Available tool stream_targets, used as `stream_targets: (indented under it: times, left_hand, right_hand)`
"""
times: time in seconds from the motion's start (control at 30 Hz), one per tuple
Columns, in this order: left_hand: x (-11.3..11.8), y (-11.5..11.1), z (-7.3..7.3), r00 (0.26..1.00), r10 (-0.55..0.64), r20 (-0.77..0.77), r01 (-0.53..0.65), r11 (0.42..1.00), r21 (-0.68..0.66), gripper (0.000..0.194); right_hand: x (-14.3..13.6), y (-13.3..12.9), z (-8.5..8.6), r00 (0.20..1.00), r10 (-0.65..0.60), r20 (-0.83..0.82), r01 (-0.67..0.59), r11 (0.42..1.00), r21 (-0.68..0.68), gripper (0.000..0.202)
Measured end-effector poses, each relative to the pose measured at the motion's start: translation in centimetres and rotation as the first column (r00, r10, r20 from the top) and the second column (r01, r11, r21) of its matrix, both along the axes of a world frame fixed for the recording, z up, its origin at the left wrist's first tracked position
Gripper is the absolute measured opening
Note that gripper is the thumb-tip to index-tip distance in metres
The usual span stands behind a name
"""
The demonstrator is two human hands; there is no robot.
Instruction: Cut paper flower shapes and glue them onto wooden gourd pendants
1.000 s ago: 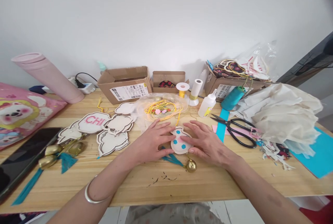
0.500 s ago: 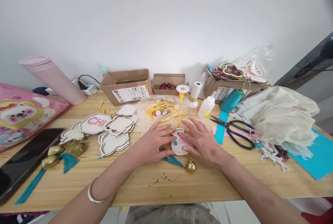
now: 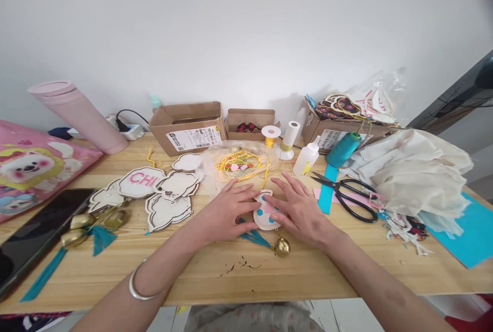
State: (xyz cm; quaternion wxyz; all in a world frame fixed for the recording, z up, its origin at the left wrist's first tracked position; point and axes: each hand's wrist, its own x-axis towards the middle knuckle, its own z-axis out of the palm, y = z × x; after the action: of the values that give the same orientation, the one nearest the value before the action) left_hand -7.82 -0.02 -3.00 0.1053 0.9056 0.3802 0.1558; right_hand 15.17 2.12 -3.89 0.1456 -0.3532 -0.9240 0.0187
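Observation:
A small white ornament (image 3: 267,210) with blue and pink flower shapes lies flat on the wooden table (image 3: 292,280). My left hand (image 3: 231,212) rests at its left edge, fingers spread, fingertips touching or close to it. On the right side, my right hand (image 3: 298,211) is spread too, with fingertips over the ornament's edge. A yellow cord (image 3: 265,175) runs up from its top. Below it lie a gold bell (image 3: 282,247) and a teal tassel (image 3: 257,238), the tassel partly hidden by my left hand.
White cloud-shaped pieces (image 3: 169,211), gold bells (image 3: 75,238) and a phone (image 3: 38,237) lie left. Black scissors (image 3: 354,198), a glue bottle (image 3: 306,157), a teal thread cone (image 3: 344,149) and cream fabric (image 3: 421,167) are right. Cardboard boxes (image 3: 188,129) stand behind.
The fingers of my right hand have shifted slightly up and right, uncovering more of the ornament's right side. My left hand looks unmoved.

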Motion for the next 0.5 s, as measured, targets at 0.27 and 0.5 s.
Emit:
stream_targets:
  times: [0.27, 0.5]
  left_hand:
    - [0.01, 0.03, 0.10, 1.000, -0.014, 0.006, 0.015, 1.000, -0.013, 0.039]
    - [0.01, 0.08, 0.02, 1.000, -0.010, 0.011, 0.010, 1.000, -0.007, 0.038]
  right_hand:
    - [-0.39, -0.14, 0.32, 1.000, -0.022, 0.015, 0.022, 1.000, -0.008, 0.046]
    - [-0.28, -0.29, 0.07, 1.000, -0.005, -0.009, 0.004, 1.000, -0.031, 0.048]
